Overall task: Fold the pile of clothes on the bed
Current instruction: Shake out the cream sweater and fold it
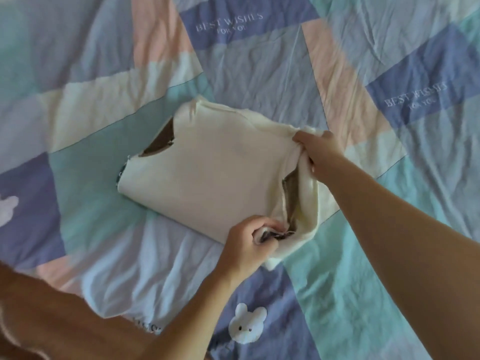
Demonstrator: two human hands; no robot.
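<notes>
A cream shirt (207,172) lies folded in the middle of the frame, flat on a bed cover (363,61) made of big blue, pink, green and white squares. The shirt has brown patches, one near its upper left edge and one along its right side. The left hand (249,242) comes in from the bottom left of the frame. Its fingers are curled tight and pinch the lower right corner of the shirt, where some brown cloth shows. The right hand (319,152) reaches in from the lower right of the frame. Its fingers and thumb grip the upper right corner of the shirt, and the cloth bunches up there. The right side of the shirt between the two hands is lifted a little and looks loose, while the left side lies flat on the cover. White words (228,22) are printed on a blue square at the top of the frame. A small white bunny face (246,326) is on a blue square near the bottom, below the left hand.
</notes>
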